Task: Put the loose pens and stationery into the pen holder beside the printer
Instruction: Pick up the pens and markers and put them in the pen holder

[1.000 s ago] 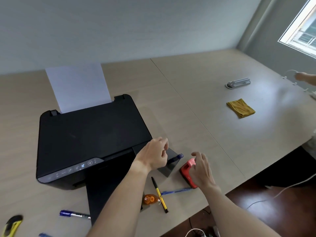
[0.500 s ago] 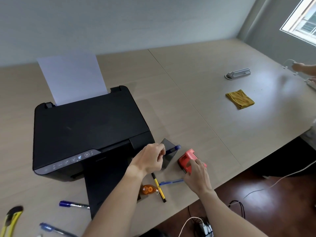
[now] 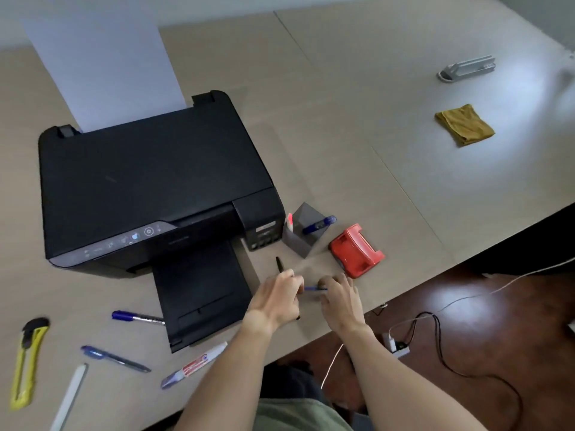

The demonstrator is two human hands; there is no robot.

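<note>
The left hand (image 3: 277, 298) is closed around a black pen (image 3: 279, 265) whose tip points up toward the printer (image 3: 149, 188), and the right hand (image 3: 339, 295), just beside it, pinches a blue pen (image 3: 314, 288) low over the table (image 3: 342, 119). The grey pen holder (image 3: 303, 241) stands just beside the printer's right front corner, with a blue marker (image 3: 320, 224) and a red-tipped thing (image 3: 289, 219) inside, and a red hole punch (image 3: 356, 250) sits near it. On the left lie a blue marker pen (image 3: 137, 317), a blue ballpoint (image 3: 115, 358), a correction pen (image 3: 194, 365), a yellow cutter (image 3: 26, 362) and a ruler (image 3: 70, 396)
</note>
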